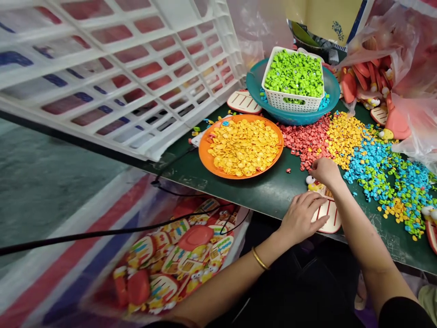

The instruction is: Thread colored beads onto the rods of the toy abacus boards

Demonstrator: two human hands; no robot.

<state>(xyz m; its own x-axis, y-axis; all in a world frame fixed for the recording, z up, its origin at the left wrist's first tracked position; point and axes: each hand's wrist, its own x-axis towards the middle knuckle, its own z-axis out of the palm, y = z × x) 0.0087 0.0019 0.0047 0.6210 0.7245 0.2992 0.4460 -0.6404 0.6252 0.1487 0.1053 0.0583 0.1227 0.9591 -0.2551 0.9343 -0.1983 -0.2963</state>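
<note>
On the near edge of the green table lies a chicken-shaped toy (328, 216) with a pale, red-slotted front and bulging eyes. My left hand (302, 215) rests over its left side, fingers stretched and thumb apart, touching the front. Just beyond the toy's head, my right hand (326, 172) is closed at the near edge of a heap of small red pieces (307, 139). Its fingertips are bent together, and whatever they pinch is hidden. My right forearm covers part of the toy's right side.
An orange plate (204, 152) holds yellow discs. Behind it, a white basket (293, 101) of green pieces sits in a teal basin (254, 86). Yellow pieces (344, 132) and blue pieces (370, 159) spread rightward. A white crate (150, 73) leans left; a bag of toys (177, 255) lies below.
</note>
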